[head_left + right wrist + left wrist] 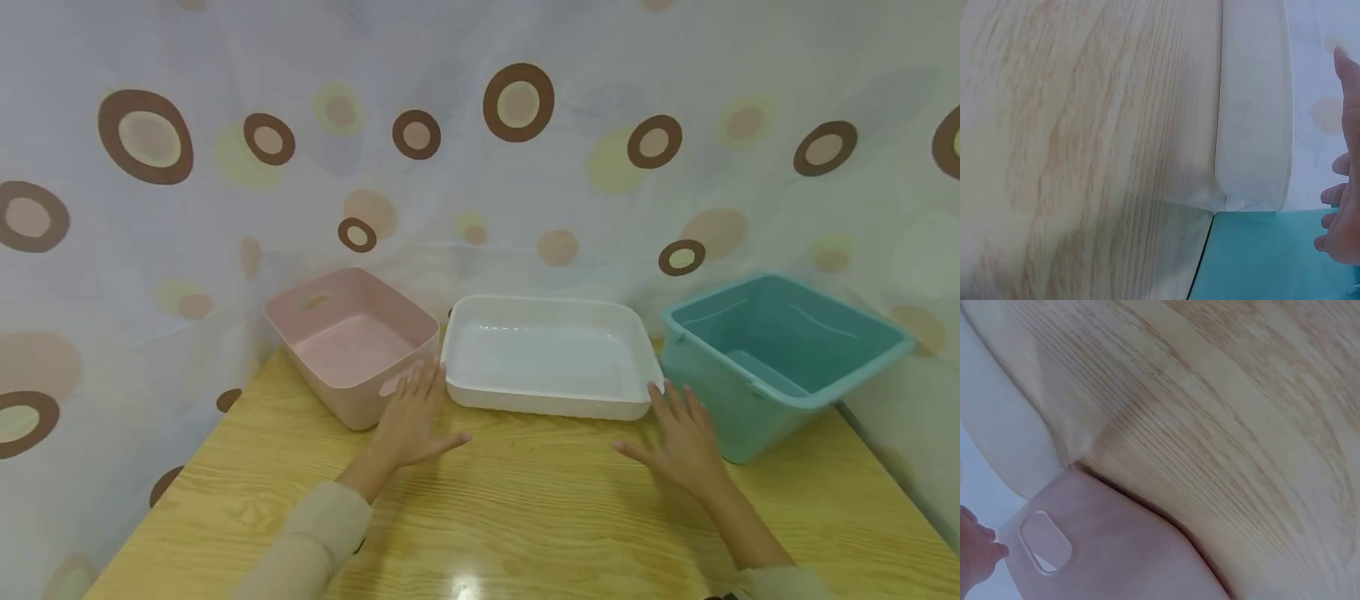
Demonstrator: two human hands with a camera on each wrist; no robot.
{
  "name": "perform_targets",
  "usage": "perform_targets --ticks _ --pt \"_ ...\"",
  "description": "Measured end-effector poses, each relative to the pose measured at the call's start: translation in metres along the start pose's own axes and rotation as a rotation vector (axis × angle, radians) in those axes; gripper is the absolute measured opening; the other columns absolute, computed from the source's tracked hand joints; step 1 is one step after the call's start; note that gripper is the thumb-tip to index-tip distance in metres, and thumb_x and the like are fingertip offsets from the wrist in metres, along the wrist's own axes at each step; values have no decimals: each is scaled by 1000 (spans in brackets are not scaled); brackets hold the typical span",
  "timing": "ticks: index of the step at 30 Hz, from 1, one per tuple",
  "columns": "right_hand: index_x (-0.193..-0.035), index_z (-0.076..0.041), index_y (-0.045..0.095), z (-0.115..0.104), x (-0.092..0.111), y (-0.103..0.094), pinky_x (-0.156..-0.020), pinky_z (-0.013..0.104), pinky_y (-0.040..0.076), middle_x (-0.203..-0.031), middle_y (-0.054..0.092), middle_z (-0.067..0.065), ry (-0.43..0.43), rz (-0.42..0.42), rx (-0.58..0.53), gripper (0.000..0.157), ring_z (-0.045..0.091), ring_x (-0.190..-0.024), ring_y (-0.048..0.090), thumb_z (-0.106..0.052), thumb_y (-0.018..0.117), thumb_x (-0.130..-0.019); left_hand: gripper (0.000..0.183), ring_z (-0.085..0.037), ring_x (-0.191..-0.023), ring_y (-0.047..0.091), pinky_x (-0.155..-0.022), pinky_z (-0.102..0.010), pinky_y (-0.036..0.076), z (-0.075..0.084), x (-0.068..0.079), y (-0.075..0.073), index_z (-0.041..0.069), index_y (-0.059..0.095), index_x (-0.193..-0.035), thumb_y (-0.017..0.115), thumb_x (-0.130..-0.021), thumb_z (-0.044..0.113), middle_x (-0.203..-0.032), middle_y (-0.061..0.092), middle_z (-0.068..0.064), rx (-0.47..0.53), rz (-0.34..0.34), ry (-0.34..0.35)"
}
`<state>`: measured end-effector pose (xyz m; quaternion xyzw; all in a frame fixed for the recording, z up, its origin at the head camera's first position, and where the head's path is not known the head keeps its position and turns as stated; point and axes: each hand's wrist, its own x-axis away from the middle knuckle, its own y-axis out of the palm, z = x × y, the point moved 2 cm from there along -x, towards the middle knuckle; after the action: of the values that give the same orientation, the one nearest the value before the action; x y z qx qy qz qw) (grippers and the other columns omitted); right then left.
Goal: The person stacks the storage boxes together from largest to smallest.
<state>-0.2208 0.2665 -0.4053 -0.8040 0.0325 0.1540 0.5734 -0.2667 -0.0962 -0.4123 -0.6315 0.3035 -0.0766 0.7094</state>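
Three open containers stand side by side: a pink plastic bin [360, 333] with handle holes on the left, a shallow white tray [547, 403] in the middle, and a deeper teal tub [712, 392] on the right. My left hand [412, 421], fingers spread and thumb out, is at the pink bin's near right side, close to the tray's left end. Toward the tray's right corner and the teal tub reaches my right hand [682, 442], its fingers also spread. Neither hand holds anything. Whether the fingertips touch the containers, I cannot tell.
A light wood-grain table [525, 508] bears all three containers. Behind and at both sides hangs a pale curtain [465, 192] with brown, pink and yellow round spots, close against the containers' backs.
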Motion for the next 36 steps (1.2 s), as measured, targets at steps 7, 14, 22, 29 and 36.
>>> perform_targets --ticks 7,14,22,29,36 --pt "-141 6 24 -5 -10 7 -100 68 18 -141 24 35 0 6 -9 102 55 -128 17 -59 63 -73 99 -34 -140 14 -113 -48 18 -4 -11 7 -4 15 -143 50 -81 63 -151 14 -21 42 -62 -58" --pt "-140 7 24 -1 -18 16 -99 68 21 -141 23 35 19 11 -42 99 56 -128 18 -56 63 -75 98 -32 -141 12 -114 -46 15 -5 -21 10 -3 15 -144 50 -80 63 -151 13 -20 70 -72 -83" --pt "-139 10 25 2 -24 16 -96 71 21 -140 22 38 39 16 -89 97 60 -125 17 -54 63 -77 97 -32 -141 12 -115 -45 13 -3 -30 16 -4 17 -143 49 -81 63 -151 13 -21 74 -92 -101" --pt "-141 9 18 3 -31 17 -100 69 17 -144 15 36 90 -41 -95 98 56 -130 12 -57 56 -80 94 -32 -141 13 -115 -44 15 -5 -34 20 -3 20 -143 49 -82 62 -150 17 -22 81 -98 -130" --pt "-140 11 17 4 -37 18 -101 69 16 -144 13 37 121 -69 -105 97 57 -129 10 -58 53 -82 93 -31 -141 12 -115 -43 13 -5 -37 24 -3 19 -143 48 -83 62 -150 16 -22 135 -108 -160"
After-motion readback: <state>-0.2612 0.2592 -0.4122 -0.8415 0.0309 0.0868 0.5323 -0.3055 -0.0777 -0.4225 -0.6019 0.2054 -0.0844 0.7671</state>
